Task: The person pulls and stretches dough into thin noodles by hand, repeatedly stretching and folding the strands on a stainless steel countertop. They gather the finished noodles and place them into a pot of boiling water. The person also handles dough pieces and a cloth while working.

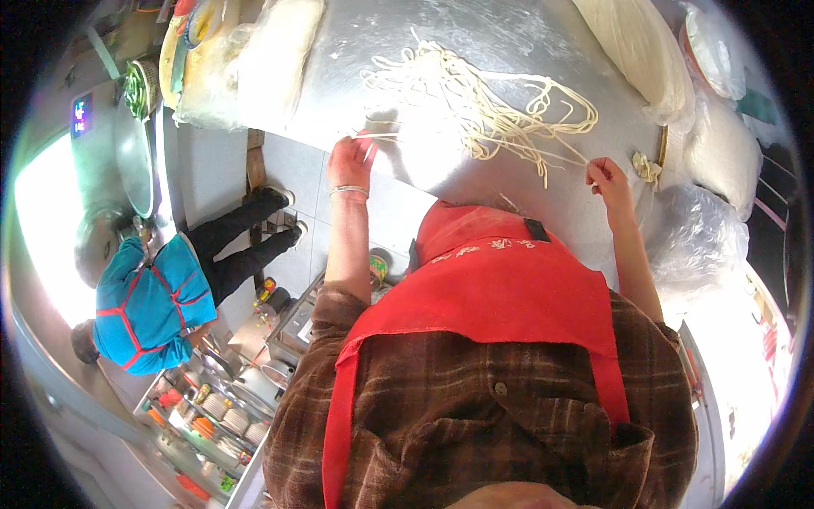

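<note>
A loose heap of long pale noodles (458, 95) lies tangled on the metal worktop (509, 38) in front of me. My left hand (351, 156), with a bangle at the wrist, pinches a noodle strand at the worktop's left front edge. Glare washes out part of that strand and of the heap. At the right, my right hand (604, 178) grips the end of another strand, which runs taut from the heap. Whether both hands hold one same noodle cannot be told. A small scrap of dough (646, 167) sits just right of my right hand.
Plastic-covered pale masses lie at left (276, 57) and right (636, 57). A crumpled clear plastic bag (693, 235) is beside my right forearm. Another person in a blue top (152, 302) stands at the left, near a shelf with stacked bowls (235, 420). A basket holds greens (135, 89).
</note>
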A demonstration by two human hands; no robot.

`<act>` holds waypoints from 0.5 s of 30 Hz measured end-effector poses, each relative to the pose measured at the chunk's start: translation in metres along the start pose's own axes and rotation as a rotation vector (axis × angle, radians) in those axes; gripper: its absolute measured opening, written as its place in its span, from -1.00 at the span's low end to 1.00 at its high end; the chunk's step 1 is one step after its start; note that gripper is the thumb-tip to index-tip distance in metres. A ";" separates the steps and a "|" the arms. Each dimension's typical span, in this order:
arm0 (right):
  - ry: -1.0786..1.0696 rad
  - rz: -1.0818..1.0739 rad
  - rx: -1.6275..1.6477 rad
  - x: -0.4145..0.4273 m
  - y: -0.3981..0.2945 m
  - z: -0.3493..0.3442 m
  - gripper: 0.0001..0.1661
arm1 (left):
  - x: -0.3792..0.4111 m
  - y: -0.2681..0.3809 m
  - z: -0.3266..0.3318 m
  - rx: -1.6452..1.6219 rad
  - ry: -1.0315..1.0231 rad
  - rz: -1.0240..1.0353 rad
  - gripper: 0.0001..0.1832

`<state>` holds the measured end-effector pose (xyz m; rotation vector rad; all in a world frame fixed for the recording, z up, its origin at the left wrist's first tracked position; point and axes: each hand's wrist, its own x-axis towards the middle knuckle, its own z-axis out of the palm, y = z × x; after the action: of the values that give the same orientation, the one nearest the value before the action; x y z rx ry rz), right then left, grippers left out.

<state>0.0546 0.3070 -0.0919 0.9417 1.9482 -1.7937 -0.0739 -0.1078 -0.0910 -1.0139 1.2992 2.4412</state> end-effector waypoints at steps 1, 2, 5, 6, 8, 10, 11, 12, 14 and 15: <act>-0.044 -0.006 -0.034 -0.002 0.010 -0.003 -0.87 | 0.007 0.002 -0.015 -0.045 0.035 -0.006 -0.84; -0.089 -0.012 -0.068 -0.004 0.020 -0.005 -0.86 | 0.013 0.004 -0.030 -0.089 0.071 -0.013 -0.84; -0.111 -0.012 -0.332 -0.013 0.050 -0.013 -0.86 | 0.023 0.016 -0.050 -0.142 0.278 0.078 -0.87; -0.087 -0.015 -0.344 -0.014 0.053 -0.015 -0.83 | 0.025 0.019 -0.053 -0.141 0.290 0.114 -0.87; -0.005 -0.100 -0.440 -0.005 0.055 -0.017 -0.81 | 0.030 0.021 -0.058 -0.122 0.302 0.171 -0.89; 0.090 -0.195 -0.562 0.009 0.035 -0.010 -0.79 | 0.033 0.025 -0.053 -0.080 0.299 0.214 -0.91; 0.146 -0.250 -0.635 0.022 0.016 0.001 -0.77 | 0.033 0.026 -0.049 -0.035 0.305 0.237 -0.91; 0.129 -0.295 -0.664 0.033 -0.006 0.015 -0.76 | 0.032 0.025 -0.043 0.010 0.311 0.260 -0.91; 0.036 -0.462 -0.710 0.057 -0.047 0.052 -0.73 | 0.030 0.024 -0.033 0.132 0.286 0.304 -0.88; -0.040 -0.579 -0.727 0.068 -0.062 0.071 -0.72 | 0.025 0.023 -0.022 0.224 0.281 0.301 -0.81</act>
<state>-0.0489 0.2558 -0.0995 0.1020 2.7218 -1.1089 -0.0923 -0.1424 -0.1002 -1.2067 1.8946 2.3399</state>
